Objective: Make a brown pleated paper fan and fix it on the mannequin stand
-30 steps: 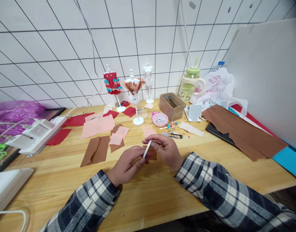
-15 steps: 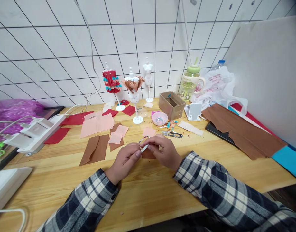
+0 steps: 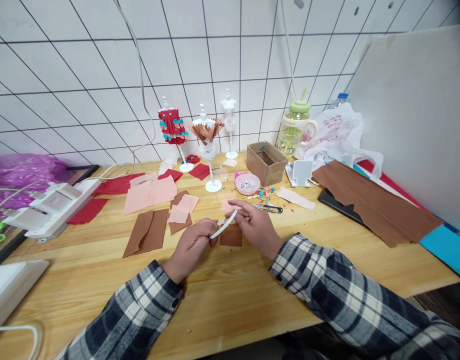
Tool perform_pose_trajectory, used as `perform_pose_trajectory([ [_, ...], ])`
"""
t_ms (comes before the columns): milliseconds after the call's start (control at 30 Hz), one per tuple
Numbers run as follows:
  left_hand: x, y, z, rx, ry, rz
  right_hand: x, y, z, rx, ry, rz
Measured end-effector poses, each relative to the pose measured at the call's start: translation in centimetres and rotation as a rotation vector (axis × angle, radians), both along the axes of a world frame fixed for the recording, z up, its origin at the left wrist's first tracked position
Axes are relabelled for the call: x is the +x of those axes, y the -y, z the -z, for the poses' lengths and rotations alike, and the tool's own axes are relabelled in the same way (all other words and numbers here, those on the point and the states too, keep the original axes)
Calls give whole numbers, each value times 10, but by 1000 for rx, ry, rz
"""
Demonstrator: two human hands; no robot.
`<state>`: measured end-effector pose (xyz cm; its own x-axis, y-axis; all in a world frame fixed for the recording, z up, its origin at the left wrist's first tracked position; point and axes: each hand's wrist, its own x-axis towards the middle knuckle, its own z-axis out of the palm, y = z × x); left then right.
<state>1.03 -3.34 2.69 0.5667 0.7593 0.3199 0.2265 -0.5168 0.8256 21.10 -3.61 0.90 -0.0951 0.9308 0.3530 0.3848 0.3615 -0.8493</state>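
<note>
A narrow, curved white band that looks like a roll of tape point(image 3: 225, 225) is tilted between my two hands above the table. My left hand point(image 3: 195, 246) is closed on its lower end, thumb and fingers pinched together. My right hand point(image 3: 257, 226) has its bent fingers at the upper end, the index finger stretched over the top; its thumb is mostly hidden. Under the hands lies a small brown paper piece point(image 3: 231, 236). A pale pink piece point(image 3: 227, 205) and black-handled thread snips point(image 3: 269, 208) lie just beyond the right hand.
Three white mini dress forms stand behind, one wearing a red ruffled dress point(image 3: 171, 125), another brown pleated paper point(image 3: 205, 131). A pink bead dish point(image 3: 247, 184), cardboard box point(image 3: 266, 162) and green-lidded jug point(image 3: 295, 127) sit right of them. Brown sheets point(image 3: 151, 232) lie left.
The tape roll has turned so more of its white curved face shows. My right fingers have opened a little and shifted toward its upper end; the left hand has hardly moved.
</note>
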Motion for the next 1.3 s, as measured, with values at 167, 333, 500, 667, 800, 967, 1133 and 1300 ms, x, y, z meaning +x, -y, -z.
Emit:
perform_pose_trajectory([
  [167, -1, -6, -1, -40, -2, -11, 3, 1, -3, 127, 256, 100],
  [333, 4, 0, -2, 15, -80, -82, 4, 5, -8, 165, 329, 110],
  [500, 1, 1, 3, -32, 75, -8, 7, -2, -8, 47, 129, 126],
  [667, -3, -1, 4, -12, 51, -82, 8, -6, -3, 48, 77, 80],
  [800, -1, -1, -1, 112, -154, -247, 2, 1, -5, 46, -20, 60],
  [967, 3, 2, -1, 297, -397, -240, -7, 10, -8, 2, -18, -26],
  [1133, 4, 5, 4, 436, -623, -275, -7, 9, -6, 24, 47, -2],
  [1300, 3, 3, 4, 558, -769, -239, -5, 4, -2, -44, 63, -57],
])
